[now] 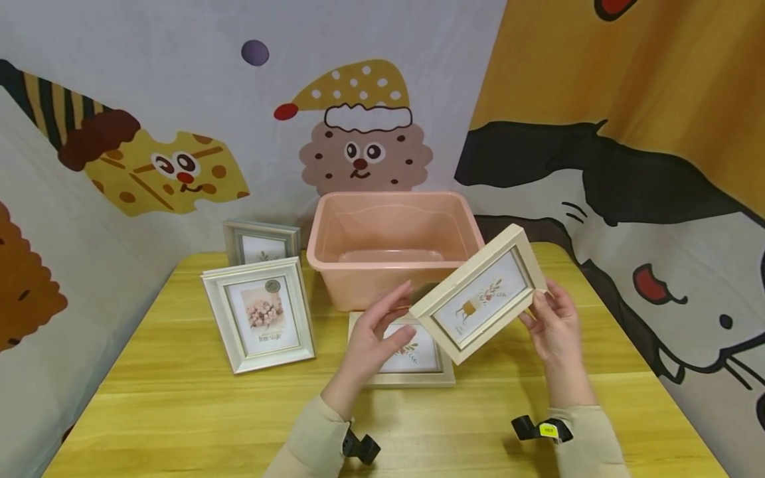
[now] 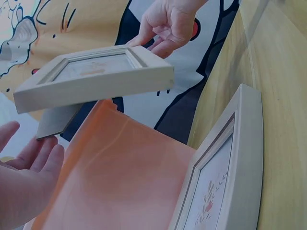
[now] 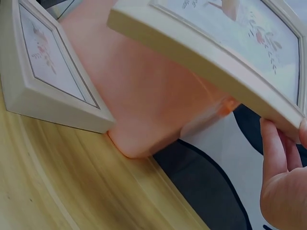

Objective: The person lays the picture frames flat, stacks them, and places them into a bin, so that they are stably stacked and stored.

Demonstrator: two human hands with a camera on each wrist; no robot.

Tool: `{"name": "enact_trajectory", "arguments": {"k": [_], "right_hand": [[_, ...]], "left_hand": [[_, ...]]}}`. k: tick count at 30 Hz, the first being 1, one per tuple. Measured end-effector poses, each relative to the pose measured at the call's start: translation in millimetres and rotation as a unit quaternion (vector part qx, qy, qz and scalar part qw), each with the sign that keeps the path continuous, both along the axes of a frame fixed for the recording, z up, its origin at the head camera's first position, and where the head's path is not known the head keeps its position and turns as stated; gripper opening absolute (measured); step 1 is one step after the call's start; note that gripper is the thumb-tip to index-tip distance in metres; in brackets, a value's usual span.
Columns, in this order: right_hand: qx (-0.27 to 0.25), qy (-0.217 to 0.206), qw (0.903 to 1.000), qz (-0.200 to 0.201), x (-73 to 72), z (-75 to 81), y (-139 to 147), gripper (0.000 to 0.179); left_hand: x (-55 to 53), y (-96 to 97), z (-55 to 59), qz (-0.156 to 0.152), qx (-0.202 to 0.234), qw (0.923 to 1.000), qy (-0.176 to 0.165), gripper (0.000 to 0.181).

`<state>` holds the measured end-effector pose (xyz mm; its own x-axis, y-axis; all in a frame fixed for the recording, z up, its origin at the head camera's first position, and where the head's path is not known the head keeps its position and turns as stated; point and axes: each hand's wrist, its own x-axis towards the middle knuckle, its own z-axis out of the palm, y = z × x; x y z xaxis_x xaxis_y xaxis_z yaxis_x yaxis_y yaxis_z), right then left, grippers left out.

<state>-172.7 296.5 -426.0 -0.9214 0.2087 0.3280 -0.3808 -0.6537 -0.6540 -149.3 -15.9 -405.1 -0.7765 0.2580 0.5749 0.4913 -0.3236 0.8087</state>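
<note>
The right grip (image 1: 552, 322) pinches the held frame (image 1: 484, 297) by its right end, probably because that leaves the face uncovered and turned to the near side; the frame is held aslant, left end lower, above the tabletop (image 1: 448, 431) and on the near right side of the tub (image 1: 391, 265). A stand (image 2: 57, 120) juts out behind it, as the left wrist view shows; the left grip (image 1: 373, 335), loosely bent with the thumb apart, has its fingertips at the stand's tip, perhaps to steady it, though whether it bears any weight I cannot tell. The near frame (image 1: 412, 380) sits just on the near side of the tub, partly hidden by the left grip; whether it is flat or propped is hard to say. On the left, the white frame (image 1: 265, 312) leans back, presumably on its own support, with the grey frame (image 1: 263, 242) upright on its far side; set so, both show their faces to the near side. The tabletop is yellowish wood grain, and beyond it hangs a cloth (image 1: 448, 40) with cartoon prints, mostly pale, orange at the far right
</note>
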Motion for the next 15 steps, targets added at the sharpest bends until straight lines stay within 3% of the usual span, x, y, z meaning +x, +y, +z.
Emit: {"name": "enact_trajectory", "arguments": {"k": [6,15], "right_hand": [[-0.002,-0.024,0.9993,-0.029,0.3,0.1,-7,0.031],[-0.002,-0.063,0.9959,-0.065,1.2,-0.7,-18,0.028]], "left_hand": [[1.8,0.3,-0.1,0.023,0.009,0.9997,0.003,0.058],[-2.1,0.7,-5.3,0.06,0.007,0.998,0.018,0.058]]}}
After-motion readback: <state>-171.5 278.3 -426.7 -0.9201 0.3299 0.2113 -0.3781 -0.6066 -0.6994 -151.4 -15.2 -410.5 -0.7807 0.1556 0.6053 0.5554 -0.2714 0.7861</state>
